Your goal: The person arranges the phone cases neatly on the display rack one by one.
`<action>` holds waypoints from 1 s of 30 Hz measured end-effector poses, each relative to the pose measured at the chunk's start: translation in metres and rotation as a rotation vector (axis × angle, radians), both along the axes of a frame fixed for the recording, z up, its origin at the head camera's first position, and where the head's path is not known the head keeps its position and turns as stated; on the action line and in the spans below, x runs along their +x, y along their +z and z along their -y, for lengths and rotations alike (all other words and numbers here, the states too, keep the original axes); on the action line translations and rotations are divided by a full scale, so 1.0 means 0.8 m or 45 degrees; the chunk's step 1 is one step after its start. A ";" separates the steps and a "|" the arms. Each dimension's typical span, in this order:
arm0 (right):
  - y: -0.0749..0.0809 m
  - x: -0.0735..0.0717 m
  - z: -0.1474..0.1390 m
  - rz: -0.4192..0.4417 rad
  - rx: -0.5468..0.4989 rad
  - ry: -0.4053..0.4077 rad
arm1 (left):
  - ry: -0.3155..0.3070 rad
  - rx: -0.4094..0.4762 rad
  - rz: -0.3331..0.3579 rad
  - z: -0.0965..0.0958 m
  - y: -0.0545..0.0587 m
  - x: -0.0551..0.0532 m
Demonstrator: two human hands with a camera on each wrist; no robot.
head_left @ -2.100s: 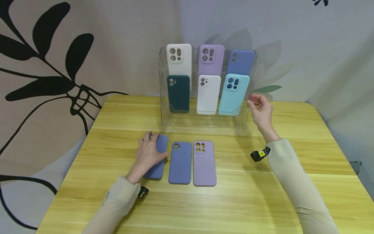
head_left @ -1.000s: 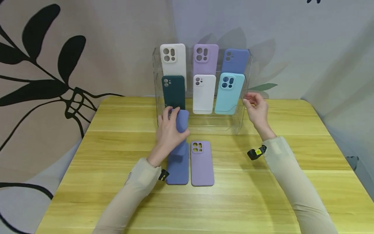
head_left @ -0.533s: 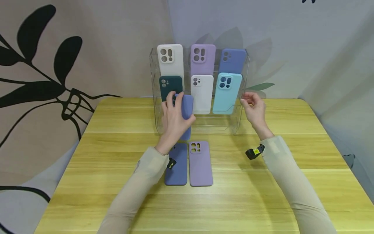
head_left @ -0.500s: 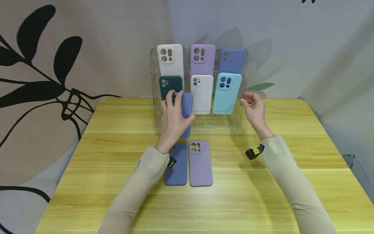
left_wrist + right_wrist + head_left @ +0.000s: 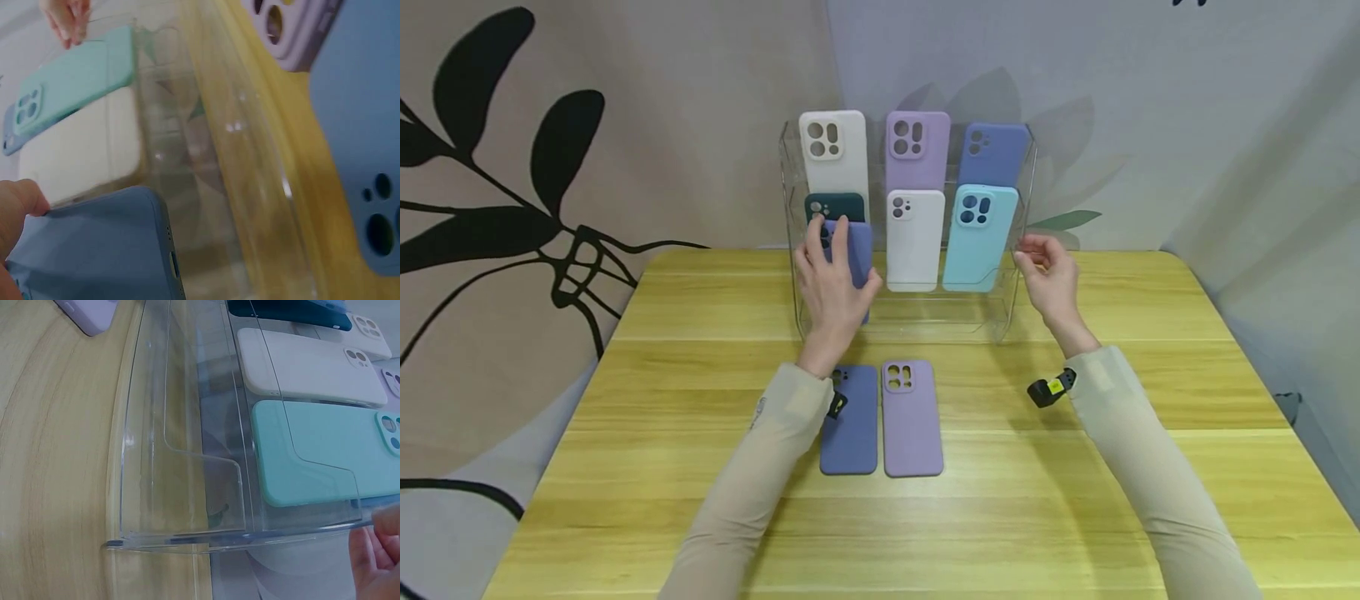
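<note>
My left hand grips a blue phone case by its sides, thumb on the right edge. It is held upright in front of a dark green phone case, hiding most of it. In the left wrist view the held case's lower end is over the front tier of the clear acrylic display rack. My right hand pinches the rack's right side panel, beside a turquoise phone case. Next to the dark green case leans a white phone case.
Behind, the upper tier bears a white case, a purple case and a blue case. On the wooden table, a blue case and a lilac case lie before the rack. A wall stands behind.
My left hand has lifted the blue phone case off the table at the left and carried it forward and right, up to the rack's left front. The right hand stays at the rack's side.
</note>
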State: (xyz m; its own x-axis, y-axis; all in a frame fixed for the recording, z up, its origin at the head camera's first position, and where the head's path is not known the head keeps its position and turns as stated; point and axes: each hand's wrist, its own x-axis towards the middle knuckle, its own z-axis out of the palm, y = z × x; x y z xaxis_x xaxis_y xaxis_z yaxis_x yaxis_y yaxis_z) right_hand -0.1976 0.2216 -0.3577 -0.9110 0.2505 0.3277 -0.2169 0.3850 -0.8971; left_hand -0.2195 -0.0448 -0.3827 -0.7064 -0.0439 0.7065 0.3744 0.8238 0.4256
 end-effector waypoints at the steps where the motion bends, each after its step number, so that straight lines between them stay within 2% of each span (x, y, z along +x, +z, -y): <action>1: 0.000 0.000 0.000 0.000 0.000 0.000 | 0.008 0.000 -0.008 0.000 -0.002 -0.001; 9: 0.001 -0.001 0.001 0.009 0.014 -0.005 | 0.065 -0.032 -0.075 -0.004 -0.022 -0.007; 18: 0.000 -0.001 0.001 0.015 0.010 -0.009 | 0.059 -0.032 -0.005 -0.007 -0.037 -0.002; 26: 0.000 0.000 0.002 0.009 -0.010 -0.022 | 0.095 -0.002 -0.048 -0.011 -0.043 -0.001; 30: 0.000 0.000 0.003 0.014 -0.009 -0.023 | 0.096 0.050 -0.062 -0.012 -0.049 0.001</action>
